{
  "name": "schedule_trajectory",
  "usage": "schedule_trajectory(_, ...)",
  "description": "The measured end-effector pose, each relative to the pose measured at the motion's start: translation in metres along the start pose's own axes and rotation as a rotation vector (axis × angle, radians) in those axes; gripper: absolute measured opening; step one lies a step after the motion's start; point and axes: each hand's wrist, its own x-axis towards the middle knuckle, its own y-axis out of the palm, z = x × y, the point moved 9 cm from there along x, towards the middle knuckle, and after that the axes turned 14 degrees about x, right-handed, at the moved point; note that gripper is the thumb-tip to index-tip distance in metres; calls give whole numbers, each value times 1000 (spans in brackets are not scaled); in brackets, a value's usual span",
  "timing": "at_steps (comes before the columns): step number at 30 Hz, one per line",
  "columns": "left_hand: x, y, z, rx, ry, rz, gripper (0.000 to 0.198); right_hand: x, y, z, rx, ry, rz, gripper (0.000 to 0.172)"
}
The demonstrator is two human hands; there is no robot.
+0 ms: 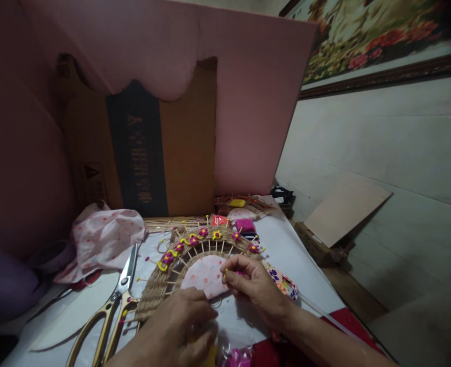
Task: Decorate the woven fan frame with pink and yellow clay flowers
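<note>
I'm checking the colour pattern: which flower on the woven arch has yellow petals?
The yellow flower near the top of the woven arch, with a magenta flower on either side; the arch's others have magenta petals.

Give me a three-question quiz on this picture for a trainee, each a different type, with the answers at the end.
1. True or false: in the picture, the scissors lie to the left of the flowers' woven arch.
2. Which hand has the small yellow piece at its fingertips?
3. Fill in the blank: the flowers along the arch are coloured magenta and ____.

Key: 1. True. 2. The right hand. 3. Yellow.
</note>
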Motion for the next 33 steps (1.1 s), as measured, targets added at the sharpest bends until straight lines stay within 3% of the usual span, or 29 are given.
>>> schedule_trajectory(2, 3, 8, 6, 64, -33, 40, 18, -1, 5, 1, -30, -6, 37, 25)
schedule_trajectory(8, 5, 14, 15, -43, -58, -50, 20, -4, 16, -9, 45, 71, 152, 33)
schedule_trajectory(12, 6, 16, 13, -69, -48, -64, 19, -5, 16, -10, 105, 82, 161, 34)
schedule_trajectory(18, 4, 4, 16, -153, -97, -226, 19, -5, 16, -9, 180, 89, 163, 34)
schedule_trajectory(26, 2, 3, 5, -278, 2, -314, 13, -9, 17, -14, 91, 45, 120, 35)
schedule_trajectory(29, 1, 9, 16, -417, -102, -301, 12, -10, 19, -8, -16, -18, 130, 32)
schedule_trajectory(33, -1, 28, 40, -742, -374, -206, 21, -18, 21, 19, -384, -270, 90, 23)
